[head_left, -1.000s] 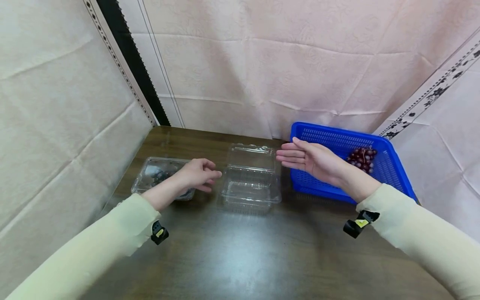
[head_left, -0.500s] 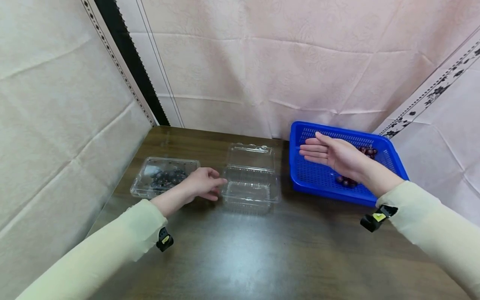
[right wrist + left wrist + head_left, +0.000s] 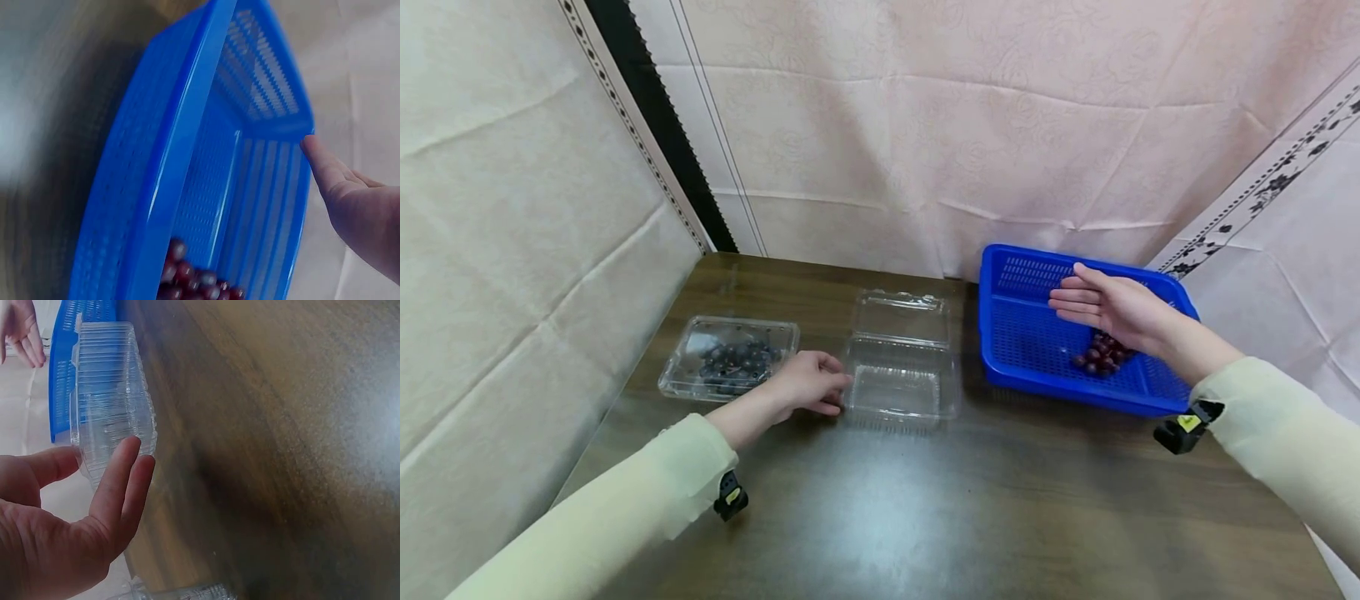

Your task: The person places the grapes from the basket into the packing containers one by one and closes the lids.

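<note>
An empty clear plastic clamshell [image 3: 902, 340] lies on the table with its lid folded back. My left hand [image 3: 811, 385] is at its left side, fingers slightly bent. In the left wrist view, the thumb is at the rim and two fingers overlap the ribbed wall of the clamshell [image 3: 109, 369]. My right hand [image 3: 1123, 308] is held over the blue basket [image 3: 1011, 337], palm turned inward, fingers straight and together, holding nothing. A bunch of red grapes [image 3: 1101, 354] lies in the basket, partly hidden by that hand.
Left of my left hand stands a second clear box [image 3: 673, 375], its lid down, with dark grapes [image 3: 737, 362] inside. Pale cloth [image 3: 880, 167] hangs behind and beside the wooden table [image 3: 887, 508].
My right hand has moved right across the basket, away from the clamshell. My left hand has shifted slightly towards me and right, to the clamshell's side, uncovering more of the lidded box.
</note>
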Available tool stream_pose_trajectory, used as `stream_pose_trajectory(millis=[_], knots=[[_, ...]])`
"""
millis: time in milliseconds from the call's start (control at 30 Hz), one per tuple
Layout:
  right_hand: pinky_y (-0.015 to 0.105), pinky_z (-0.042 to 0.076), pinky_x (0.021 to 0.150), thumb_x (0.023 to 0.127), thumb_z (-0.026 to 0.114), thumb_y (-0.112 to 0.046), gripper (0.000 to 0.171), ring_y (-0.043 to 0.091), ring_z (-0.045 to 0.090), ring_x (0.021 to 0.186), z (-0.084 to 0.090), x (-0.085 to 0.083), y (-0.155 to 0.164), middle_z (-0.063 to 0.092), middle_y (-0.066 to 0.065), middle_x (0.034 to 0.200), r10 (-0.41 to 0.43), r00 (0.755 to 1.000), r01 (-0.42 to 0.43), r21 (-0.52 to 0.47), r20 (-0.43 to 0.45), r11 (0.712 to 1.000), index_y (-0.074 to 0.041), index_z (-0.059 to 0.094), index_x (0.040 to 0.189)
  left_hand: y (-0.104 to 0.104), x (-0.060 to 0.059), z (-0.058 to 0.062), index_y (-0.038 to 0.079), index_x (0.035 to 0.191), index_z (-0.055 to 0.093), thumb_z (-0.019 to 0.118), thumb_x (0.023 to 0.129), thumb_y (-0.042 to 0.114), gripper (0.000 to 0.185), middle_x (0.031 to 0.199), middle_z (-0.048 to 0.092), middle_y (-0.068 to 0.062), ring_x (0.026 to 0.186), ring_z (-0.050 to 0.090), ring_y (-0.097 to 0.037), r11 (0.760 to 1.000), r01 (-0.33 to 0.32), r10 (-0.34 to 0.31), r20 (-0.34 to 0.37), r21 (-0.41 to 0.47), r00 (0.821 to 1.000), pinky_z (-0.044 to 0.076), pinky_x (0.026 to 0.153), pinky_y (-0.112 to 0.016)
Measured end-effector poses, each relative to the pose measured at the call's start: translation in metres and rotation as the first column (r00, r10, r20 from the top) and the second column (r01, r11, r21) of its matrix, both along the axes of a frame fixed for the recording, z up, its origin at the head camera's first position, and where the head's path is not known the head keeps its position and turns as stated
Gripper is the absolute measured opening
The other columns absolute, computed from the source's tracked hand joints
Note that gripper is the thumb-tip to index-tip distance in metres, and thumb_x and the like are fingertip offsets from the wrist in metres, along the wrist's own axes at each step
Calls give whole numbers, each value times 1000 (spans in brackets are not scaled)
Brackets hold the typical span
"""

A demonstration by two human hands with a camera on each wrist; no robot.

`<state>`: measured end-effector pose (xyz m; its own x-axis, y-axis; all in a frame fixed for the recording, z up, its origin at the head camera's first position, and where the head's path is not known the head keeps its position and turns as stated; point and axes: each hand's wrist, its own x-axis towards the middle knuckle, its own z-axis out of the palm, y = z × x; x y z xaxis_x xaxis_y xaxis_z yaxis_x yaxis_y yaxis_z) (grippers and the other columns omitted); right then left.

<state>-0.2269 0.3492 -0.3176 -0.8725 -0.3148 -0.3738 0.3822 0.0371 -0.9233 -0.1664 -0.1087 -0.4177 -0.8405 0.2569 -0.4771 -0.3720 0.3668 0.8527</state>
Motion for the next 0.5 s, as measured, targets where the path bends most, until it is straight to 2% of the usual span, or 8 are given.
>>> stream_pose_trajectory(millis=[200,500], knots=[[24,59,102,114,46,-42,88,8,73,111,-9,-4,25,78,-8,109,-25,1000,24,71,13,997,7,-4,167,1,3,-4,-12,142,51,64,107,8,42,118,67,-28,91,71,-25,999,-18,18,4,35,1000,68,84,-39],[27,60,101,114,45,-41,91,10,75,99,-20,-7,59,76,-2,103,-104,990,100,45,93,994,7,-14,164,2,5,-9,-13,144,51,64,106,6,44,118,66,-28,96,70,-28,1000,-8,8,11,30,1000,68,82,-38]])
